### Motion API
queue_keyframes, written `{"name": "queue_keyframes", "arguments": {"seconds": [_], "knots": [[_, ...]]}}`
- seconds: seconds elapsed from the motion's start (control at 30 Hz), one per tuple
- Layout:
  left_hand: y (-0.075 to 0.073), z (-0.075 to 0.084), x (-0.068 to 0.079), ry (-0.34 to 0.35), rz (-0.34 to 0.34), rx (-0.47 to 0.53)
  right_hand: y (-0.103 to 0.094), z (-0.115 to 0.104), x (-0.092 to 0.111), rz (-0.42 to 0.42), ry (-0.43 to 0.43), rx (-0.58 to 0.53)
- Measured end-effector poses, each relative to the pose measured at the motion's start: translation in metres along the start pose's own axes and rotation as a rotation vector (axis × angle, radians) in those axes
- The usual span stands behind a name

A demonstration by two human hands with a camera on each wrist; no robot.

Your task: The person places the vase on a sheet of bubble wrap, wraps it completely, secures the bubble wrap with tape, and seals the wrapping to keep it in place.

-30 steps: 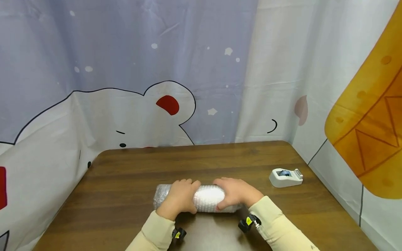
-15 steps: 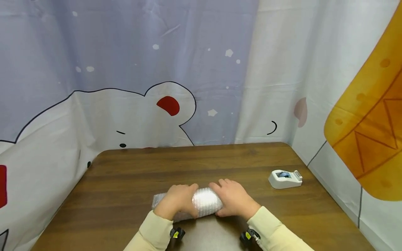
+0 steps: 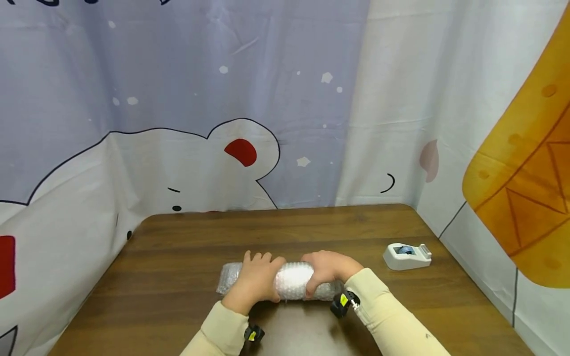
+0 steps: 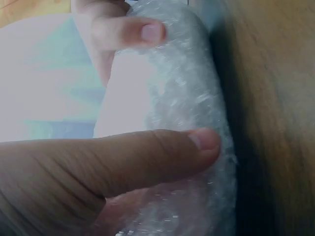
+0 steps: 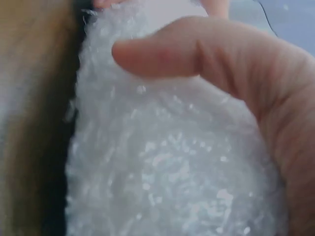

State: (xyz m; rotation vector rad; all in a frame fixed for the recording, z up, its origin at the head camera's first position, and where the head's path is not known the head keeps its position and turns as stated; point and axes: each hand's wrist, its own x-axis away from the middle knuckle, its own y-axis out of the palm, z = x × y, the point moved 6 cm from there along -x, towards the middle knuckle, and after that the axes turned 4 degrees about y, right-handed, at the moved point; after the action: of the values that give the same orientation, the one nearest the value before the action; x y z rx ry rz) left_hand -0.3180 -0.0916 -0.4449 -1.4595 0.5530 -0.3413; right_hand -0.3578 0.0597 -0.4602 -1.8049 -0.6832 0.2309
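Note:
A roll of bubble wrap [image 3: 291, 283] lies crosswise on the brown wooden table [image 3: 178, 247], near its middle. My left hand [image 3: 257, 279] grips the roll left of centre, thumb on the near side and fingers over the top. On the right part, my right hand [image 3: 330, 269] holds it with the thumb across the near side. The left wrist view shows the left thumb [image 4: 162, 157] pressed to the clear bubbles [image 4: 192, 98]. In the right wrist view the right thumb [image 5: 157, 56] touches the wrap [image 5: 157, 147]. Whatever the wrap may contain cannot be made out.
A white tape dispenser [image 3: 406, 257] with a bluish tape roll stands at the table's right side. Behind the table hangs a printed curtain [image 3: 307, 109], which also runs along both sides.
Half a second ago the roll slanted, its left end nearer me; now it lies level again, slightly farther away. Both hands have shifted with it and still hold it.

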Motion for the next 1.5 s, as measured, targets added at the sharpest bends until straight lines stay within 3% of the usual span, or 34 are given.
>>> {"name": "queue_keyframes", "arguments": {"seconds": [0.1,0.17,0.27,0.33,0.4,0.5,0.67,0.8,0.9,1.1,1.17,1.3,1.5], "knots": [[0.001,-0.002,-0.001,0.008,0.045,-0.005,0.000,0.001,-0.001,-0.011,-0.022,-0.051],[0.001,-0.002,-0.002,0.029,0.065,-0.017,-0.002,0.000,0.003,0.033,-0.068,-0.047],[0.001,-0.002,-0.006,0.063,0.081,-0.033,-0.007,-0.002,0.014,0.162,-0.141,0.066],[0.002,-0.003,-0.009,0.068,0.068,-0.031,-0.008,-0.007,0.024,0.285,-0.175,0.212],[0.002,-0.005,-0.012,0.062,0.037,-0.010,-0.006,-0.013,0.033,0.384,-0.178,0.354],[0.004,-0.008,-0.016,0.051,-0.046,0.043,-0.002,-0.022,0.041,0.481,-0.149,0.482],[0.006,-0.014,-0.024,0.021,-0.192,0.132,-0.001,-0.027,0.042,0.522,-0.092,0.523],[0.006,-0.019,-0.027,0.018,-0.227,0.144,-0.003,-0.023,0.036,0.521,-0.070,0.519],[0.006,-0.020,-0.024,0.041,-0.177,0.118,-0.004,-0.016,0.030,0.492,-0.060,0.483],[0.007,-0.023,-0.013,0.101,0.106,-0.021,-0.008,0.014,0.021,0.408,0.060,0.360],[0.007,-0.023,-0.012,0.107,0.184,-0.026,-0.009,0.024,0.020,0.379,0.100,0.322],[0.009,-0.026,-0.016,0.065,0.265,0.051,-0.015,0.046,0.023,0.351,0.152,0.235],[0.025,-0.035,-0.027,-0.022,0.375,0.238,-0.025,0.076,0.032,0.422,0.206,0.075]]}}
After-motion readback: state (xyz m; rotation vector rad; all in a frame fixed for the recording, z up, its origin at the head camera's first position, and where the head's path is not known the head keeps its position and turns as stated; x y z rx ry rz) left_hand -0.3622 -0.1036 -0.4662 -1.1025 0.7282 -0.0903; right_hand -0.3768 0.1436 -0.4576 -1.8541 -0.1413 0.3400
